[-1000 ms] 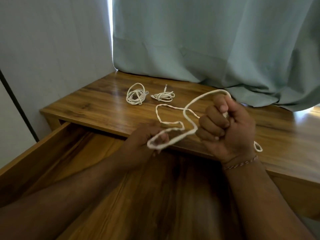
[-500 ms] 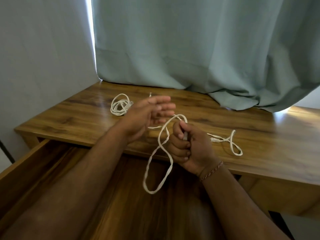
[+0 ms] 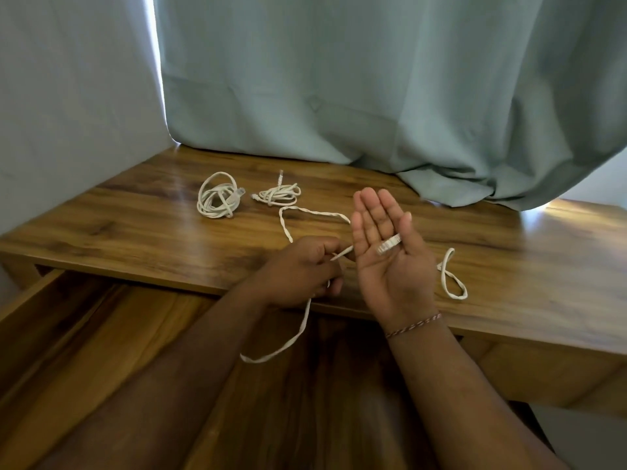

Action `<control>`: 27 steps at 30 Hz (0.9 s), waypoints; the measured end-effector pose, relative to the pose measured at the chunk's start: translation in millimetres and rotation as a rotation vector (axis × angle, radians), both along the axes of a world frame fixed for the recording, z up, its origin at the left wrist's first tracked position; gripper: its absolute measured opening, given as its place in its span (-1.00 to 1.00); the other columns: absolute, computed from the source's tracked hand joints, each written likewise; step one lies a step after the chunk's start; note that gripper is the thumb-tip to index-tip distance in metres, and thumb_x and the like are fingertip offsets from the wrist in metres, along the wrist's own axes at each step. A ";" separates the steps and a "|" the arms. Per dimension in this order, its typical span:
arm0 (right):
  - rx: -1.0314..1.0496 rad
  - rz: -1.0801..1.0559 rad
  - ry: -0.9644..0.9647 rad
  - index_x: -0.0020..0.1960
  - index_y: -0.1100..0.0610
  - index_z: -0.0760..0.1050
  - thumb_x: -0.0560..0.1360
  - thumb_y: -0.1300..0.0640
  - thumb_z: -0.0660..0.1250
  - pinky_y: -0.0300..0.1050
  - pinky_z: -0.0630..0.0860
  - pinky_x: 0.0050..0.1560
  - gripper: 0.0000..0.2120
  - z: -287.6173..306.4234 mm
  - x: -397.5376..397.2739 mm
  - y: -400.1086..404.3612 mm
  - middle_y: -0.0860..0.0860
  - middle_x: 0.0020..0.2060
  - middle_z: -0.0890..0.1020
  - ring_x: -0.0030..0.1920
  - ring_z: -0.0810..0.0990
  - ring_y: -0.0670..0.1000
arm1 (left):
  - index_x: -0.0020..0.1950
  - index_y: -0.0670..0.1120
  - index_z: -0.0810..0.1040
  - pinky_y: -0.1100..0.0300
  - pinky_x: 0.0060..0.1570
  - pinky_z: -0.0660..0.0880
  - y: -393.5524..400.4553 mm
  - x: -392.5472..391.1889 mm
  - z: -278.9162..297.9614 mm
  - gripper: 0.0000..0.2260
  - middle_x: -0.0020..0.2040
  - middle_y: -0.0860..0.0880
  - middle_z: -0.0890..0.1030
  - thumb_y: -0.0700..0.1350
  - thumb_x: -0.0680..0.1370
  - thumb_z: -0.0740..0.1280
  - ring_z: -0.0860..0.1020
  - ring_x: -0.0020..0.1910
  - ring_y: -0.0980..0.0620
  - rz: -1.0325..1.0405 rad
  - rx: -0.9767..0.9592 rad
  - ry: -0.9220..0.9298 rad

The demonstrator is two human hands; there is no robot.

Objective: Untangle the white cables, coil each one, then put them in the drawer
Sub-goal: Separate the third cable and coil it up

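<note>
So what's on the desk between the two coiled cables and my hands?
In the head view, only a run of the loose white cable crosses the desk there; otherwise bare wood.

desk (image 3: pixel 135 232): two coiled cables (image 3: pixel 219 195) (image 3: pixel 279 195) on it, rear-left | loose cable (image 3: pixel 315 214) right of them | drawer (image 3: pixel 101 351) open in front, below
</note>
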State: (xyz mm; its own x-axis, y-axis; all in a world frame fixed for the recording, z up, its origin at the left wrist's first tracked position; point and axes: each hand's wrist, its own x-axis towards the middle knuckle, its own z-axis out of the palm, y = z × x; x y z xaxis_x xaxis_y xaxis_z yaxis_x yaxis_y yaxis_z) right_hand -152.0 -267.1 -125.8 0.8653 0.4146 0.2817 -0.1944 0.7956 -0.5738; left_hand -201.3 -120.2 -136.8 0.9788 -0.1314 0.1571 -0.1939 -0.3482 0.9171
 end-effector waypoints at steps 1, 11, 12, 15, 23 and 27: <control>-0.042 -0.053 -0.009 0.47 0.23 0.41 0.75 0.07 -0.01 0.03 0.41 0.49 -0.58 -2.6 1.2 2.1 0.14 0.33 0.63 0.38 0.58 0.07 | 0.24 -0.06 0.61 0.31 -0.48 0.37 -0.4 0.2 1.5 -0.72 -0.32 -0.05 0.64 -0.33 0.64 0.23 0.45 -0.51 0.11 -0.006 0.119 -0.011; -1.211 -0.791 -1.012 0.35 0.16 0.52 0.71 0.05 0.11 -0.16 0.50 0.21 -0.66 -39.2 -19.5 22.1 0.09 0.16 0.66 0.19 0.62 0.07 | 0.00 -0.03 0.57 0.07 -0.20 0.44 13.0 -25.5 34.1 -0.93 -0.08 -0.05 0.65 -0.07 0.58 0.32 0.63 -0.06 -0.10 0.174 1.041 -0.043; -1.240 -0.812 -1.000 0.26 0.16 0.55 0.71 0.00 0.08 -0.03 0.54 0.08 -0.64 -37.9 -20.9 22.5 0.08 0.05 0.67 0.06 0.64 0.08 | 0.03 -0.01 0.56 0.08 -0.18 0.41 12.9 -30.0 37.6 -0.89 -0.03 -0.05 0.65 -0.01 0.60 0.28 0.62 -0.03 -0.10 0.188 1.144 -0.089; -1.370 -0.947 -1.057 0.10 0.09 0.55 0.70 -0.11 -0.03 -0.04 0.42 -0.24 -0.56 -30.1 -28.1 20.2 -0.02 -0.17 0.63 -0.20 0.59 0.02 | 0.10 0.06 0.56 0.09 -0.12 0.41 20.7 -42.7 53.9 -0.87 0.02 0.01 0.64 0.04 0.63 0.28 0.60 0.01 -0.05 0.099 1.221 -0.126; -1.162 -0.529 -0.859 -0.12 0.06 0.58 0.73 -0.07 0.09 -0.14 0.44 -0.28 -0.60 -13.7 -17.1 5.8 -0.10 -0.37 0.56 -0.35 0.53 -0.12 | 0.04 0.14 0.68 0.18 -0.16 0.48 58.9 -52.2 71.7 -0.90 -0.15 0.17 0.67 0.08 0.60 0.38 0.60 -0.14 0.15 0.027 0.776 -0.432; -0.876 -0.018 -0.671 -0.16 0.26 0.56 0.73 -0.13 0.00 -0.21 0.24 -0.47 -0.41 -7.5 -24.3 3.7 0.03 -0.50 0.39 -0.52 0.30 -0.04 | 0.02 0.10 0.72 0.00 -0.19 0.54 62.5 -40.2 60.0 -0.77 -0.13 0.13 0.71 0.19 0.56 0.35 0.63 -0.16 0.11 0.161 0.655 -0.592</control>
